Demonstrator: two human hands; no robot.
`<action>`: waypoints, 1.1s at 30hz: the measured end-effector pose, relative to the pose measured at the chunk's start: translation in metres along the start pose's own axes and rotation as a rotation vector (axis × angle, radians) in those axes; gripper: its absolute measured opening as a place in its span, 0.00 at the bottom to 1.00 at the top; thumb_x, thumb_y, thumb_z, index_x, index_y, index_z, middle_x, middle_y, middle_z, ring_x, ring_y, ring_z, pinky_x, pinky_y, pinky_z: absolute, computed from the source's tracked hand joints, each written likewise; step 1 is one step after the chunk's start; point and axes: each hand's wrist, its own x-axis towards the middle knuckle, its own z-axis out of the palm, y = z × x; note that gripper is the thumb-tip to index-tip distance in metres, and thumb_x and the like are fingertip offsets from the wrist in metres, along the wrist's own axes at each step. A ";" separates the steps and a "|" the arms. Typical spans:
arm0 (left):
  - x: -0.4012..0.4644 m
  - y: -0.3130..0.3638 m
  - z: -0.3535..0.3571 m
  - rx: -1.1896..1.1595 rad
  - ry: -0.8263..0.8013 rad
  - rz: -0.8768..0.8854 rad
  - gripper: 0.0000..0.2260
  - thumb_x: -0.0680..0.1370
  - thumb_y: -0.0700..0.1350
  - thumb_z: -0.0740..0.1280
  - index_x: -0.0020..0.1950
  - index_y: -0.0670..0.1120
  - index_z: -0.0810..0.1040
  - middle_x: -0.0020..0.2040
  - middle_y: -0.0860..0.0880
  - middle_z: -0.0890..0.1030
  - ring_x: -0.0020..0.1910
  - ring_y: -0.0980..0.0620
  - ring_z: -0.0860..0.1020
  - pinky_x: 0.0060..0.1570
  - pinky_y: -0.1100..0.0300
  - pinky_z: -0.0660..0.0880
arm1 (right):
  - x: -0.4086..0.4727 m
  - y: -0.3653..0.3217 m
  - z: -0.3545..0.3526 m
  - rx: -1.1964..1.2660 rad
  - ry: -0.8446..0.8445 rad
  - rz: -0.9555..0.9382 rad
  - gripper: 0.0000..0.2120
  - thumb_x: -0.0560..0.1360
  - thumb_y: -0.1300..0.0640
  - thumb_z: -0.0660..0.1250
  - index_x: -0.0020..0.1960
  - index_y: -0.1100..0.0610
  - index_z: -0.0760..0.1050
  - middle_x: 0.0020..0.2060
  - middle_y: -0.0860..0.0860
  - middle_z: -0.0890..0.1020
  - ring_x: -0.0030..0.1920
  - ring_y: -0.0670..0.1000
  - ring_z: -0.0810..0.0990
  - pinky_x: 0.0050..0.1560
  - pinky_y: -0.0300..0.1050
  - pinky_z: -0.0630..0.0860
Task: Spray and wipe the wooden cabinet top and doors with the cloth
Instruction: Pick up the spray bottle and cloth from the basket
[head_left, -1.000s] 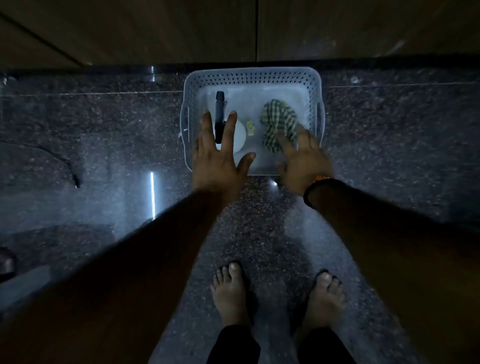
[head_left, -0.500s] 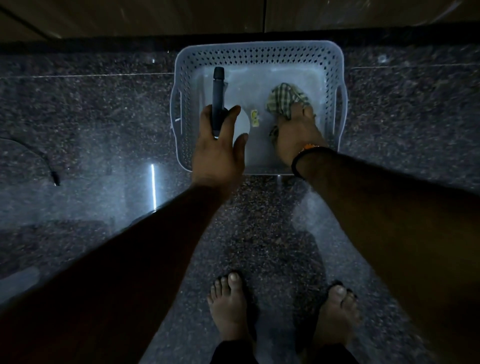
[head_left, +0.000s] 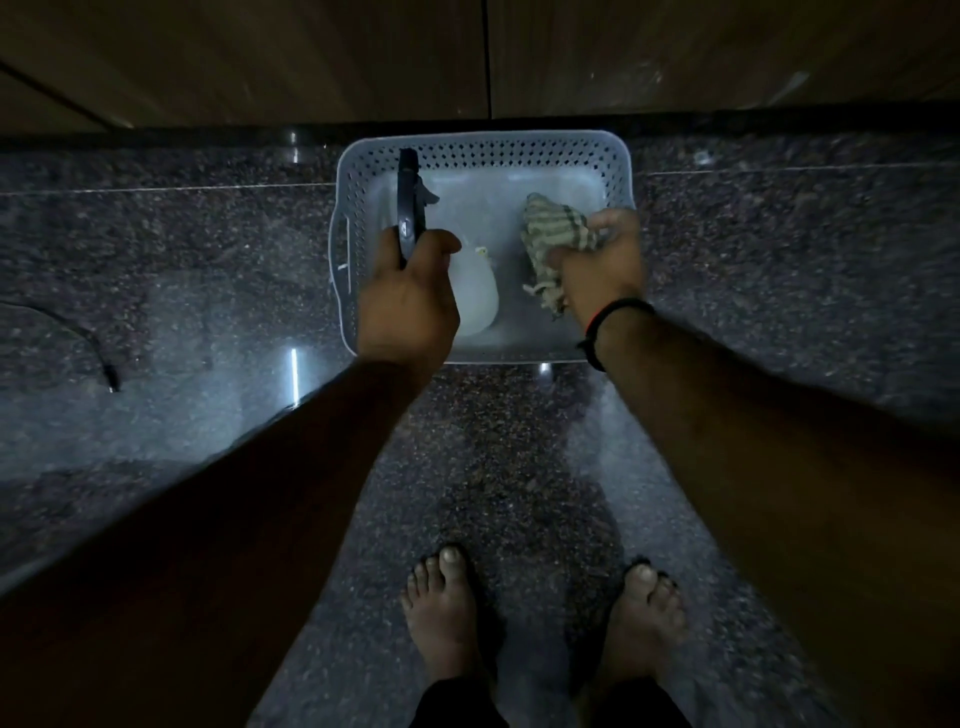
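Note:
A pale perforated plastic basket (head_left: 618, 171) sits on the dark speckled floor against the wooden cabinet doors (head_left: 311, 57). Inside it lies a spray bottle (head_left: 475, 291) with a white body and a dark trigger head. My left hand (head_left: 408, 301) is closed around the bottle's neck, the dark head sticking out beyond my fingers. My right hand (head_left: 605, 265) grips a green checked cloth (head_left: 550, 228), bunched up over the right side of the basket. A dark band circles my right wrist.
My two bare feet (head_left: 447, 608) stand on the granite floor just behind the basket. A thin dark cable (head_left: 93, 343) lies on the floor at the left. Bright light strips reflect off the polished floor near my left forearm.
My left hand has closed around the spray bottle's neck. My right hand has gathered the cloth into a fist. The view has drawn closer to the basket.

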 end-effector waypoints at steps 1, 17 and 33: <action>-0.003 0.005 -0.004 -0.036 0.008 0.012 0.10 0.83 0.41 0.59 0.60 0.42 0.78 0.59 0.35 0.75 0.37 0.37 0.76 0.33 0.51 0.72 | -0.002 -0.005 -0.003 0.179 -0.015 0.090 0.25 0.68 0.68 0.74 0.58 0.52 0.69 0.56 0.56 0.79 0.53 0.59 0.81 0.51 0.57 0.82; -0.032 0.085 -0.114 -0.380 0.017 0.196 0.24 0.84 0.38 0.60 0.77 0.54 0.59 0.69 0.52 0.72 0.61 0.54 0.75 0.60 0.56 0.75 | -0.120 -0.075 -0.082 1.217 -0.527 0.337 0.20 0.72 0.59 0.62 0.61 0.62 0.80 0.56 0.61 0.81 0.56 0.62 0.80 0.69 0.59 0.72; -0.012 0.219 -0.185 -0.402 0.028 0.335 0.27 0.82 0.35 0.63 0.77 0.50 0.57 0.65 0.71 0.66 0.58 0.61 0.74 0.58 0.53 0.76 | -0.193 -0.142 -0.227 1.379 -0.510 0.058 0.47 0.71 0.46 0.77 0.80 0.59 0.57 0.78 0.61 0.62 0.78 0.62 0.60 0.79 0.61 0.49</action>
